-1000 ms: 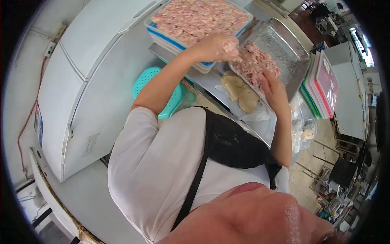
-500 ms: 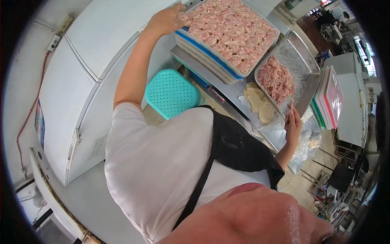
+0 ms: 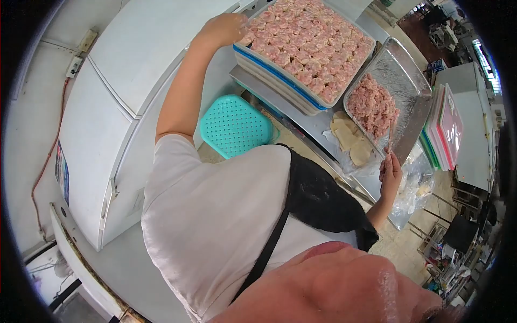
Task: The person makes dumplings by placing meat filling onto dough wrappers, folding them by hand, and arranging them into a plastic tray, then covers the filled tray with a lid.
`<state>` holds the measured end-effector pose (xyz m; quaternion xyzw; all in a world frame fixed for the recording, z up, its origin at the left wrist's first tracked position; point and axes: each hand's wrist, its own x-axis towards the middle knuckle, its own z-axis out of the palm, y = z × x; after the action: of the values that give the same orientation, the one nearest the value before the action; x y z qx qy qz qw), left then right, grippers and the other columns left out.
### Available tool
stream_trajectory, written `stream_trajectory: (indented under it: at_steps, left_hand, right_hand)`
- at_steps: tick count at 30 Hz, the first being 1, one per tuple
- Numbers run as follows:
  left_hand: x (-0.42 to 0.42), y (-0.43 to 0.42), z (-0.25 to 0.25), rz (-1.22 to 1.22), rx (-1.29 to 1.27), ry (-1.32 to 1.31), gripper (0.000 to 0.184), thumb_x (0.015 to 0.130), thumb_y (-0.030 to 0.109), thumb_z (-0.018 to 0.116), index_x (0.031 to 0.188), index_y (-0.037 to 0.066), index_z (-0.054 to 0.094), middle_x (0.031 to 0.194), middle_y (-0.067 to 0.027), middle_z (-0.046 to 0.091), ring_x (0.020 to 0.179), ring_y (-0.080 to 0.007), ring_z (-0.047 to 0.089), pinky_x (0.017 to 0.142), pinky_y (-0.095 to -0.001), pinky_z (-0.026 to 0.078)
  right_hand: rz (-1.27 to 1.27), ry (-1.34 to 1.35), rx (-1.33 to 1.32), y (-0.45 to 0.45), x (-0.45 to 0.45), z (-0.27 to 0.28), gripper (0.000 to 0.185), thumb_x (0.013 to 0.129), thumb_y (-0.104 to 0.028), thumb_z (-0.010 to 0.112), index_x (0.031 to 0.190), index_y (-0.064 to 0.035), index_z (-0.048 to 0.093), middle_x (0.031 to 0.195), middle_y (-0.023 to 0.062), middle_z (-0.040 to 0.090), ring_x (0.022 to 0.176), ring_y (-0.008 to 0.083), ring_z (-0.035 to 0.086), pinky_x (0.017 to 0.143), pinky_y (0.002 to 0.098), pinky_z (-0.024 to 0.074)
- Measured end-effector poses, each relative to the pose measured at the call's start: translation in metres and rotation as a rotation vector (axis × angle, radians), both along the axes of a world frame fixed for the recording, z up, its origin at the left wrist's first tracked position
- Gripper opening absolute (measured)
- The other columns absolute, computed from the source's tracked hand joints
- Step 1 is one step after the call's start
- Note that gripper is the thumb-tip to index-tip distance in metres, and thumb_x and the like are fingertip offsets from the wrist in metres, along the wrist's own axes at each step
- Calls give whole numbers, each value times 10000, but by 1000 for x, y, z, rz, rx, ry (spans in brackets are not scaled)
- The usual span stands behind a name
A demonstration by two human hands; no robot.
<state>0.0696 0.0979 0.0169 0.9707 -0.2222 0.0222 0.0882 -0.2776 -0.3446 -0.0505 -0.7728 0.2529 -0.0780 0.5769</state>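
Observation:
My left hand (image 3: 225,29) is at the left corner of a large tray of meat-filled dumplings (image 3: 309,43), its fingers curled down by the edge pieces; what they hold is hidden. Low at the right, my right hand (image 3: 391,168) is closed round a thin utensil (image 3: 390,142) that points up into a metal pan (image 3: 413,78). Pink minced meat (image 3: 371,105) is heaped in the pan's near left part. Round pale dough wrappers (image 3: 350,139) lie on plastic between the tray and my right hand.
Stacked trays with a blue rim (image 3: 280,72) stand under the dumplings. A turquoise perforated stool (image 3: 236,126) is below the metal table (image 3: 301,116). White refrigerator doors (image 3: 113,102) stand at the left. Coloured lids (image 3: 442,126) and a plastic bag (image 3: 414,188) are at the right.
My left hand went from the pan to the tray's left corner, then its fingers curled in. My right hand left the meat and took hold of the utensil. The view shifted.

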Motion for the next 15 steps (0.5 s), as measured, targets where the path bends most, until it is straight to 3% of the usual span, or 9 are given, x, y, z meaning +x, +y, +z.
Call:
stream_trajectory:
  at_steps: [4,10,15]
  left_hand:
    - [4,3,-1,19,25,51,185,811,288,611,954,187,670,980,-98,660,920,-308,627,791,-424,508]
    - [7,15,-12,41,93,-56,223,837,320,596,969,158,673,939,-85,595,932,-295,589,759,-411,490]
    - [-27,-2,12,-72,-96,-201,168,828,259,600,908,134,678,894,-106,622,876,-307,598,743,-424,488]
  right_hand:
    - [-14,23,20,5,-2,-10,321,973,-250,501,1228,-68,574,639,-63,429,482,-4,329,415,159,245]
    - [-8,12,1,2,8,2,323,974,-239,497,1240,-71,571,647,-60,442,486,-1,326,420,157,243]
    - [-21,-18,2,2,10,2,314,954,-257,536,1179,-48,604,648,-68,456,531,8,374,457,174,280]
